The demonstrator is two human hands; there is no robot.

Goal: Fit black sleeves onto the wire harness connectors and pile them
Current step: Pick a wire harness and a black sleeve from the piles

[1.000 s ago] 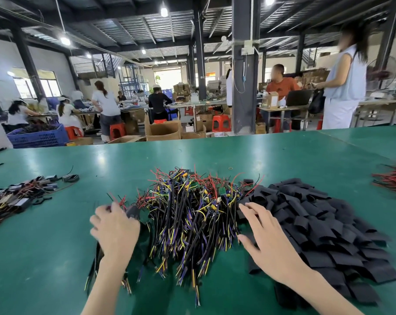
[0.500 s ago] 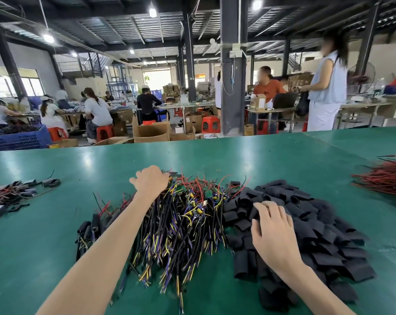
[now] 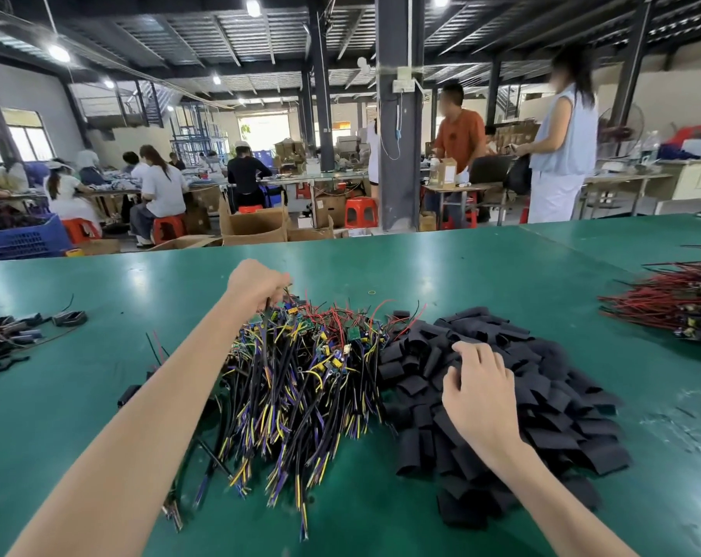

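Many sleeves (image 3: 550, 400) under right fingers (image 3: 467, 350)

The left hand (image 3: 256, 285) closes over the far end of the wire harnesses (image 3: 300, 379) with its fingers tucked out of sight, so which harness it grips cannot be told, and its forearm covers the pile's left side. The right hand (image 3: 477, 391) digs its fingers (image 3: 471, 351) into the black sleeves (image 3: 542, 375), hiding whether they pinch one. A red wire bundle (image 3: 678, 303) and a dark tangle (image 3: 3, 339) at the right and left edges of the surface (image 3: 481, 275) are cut off.
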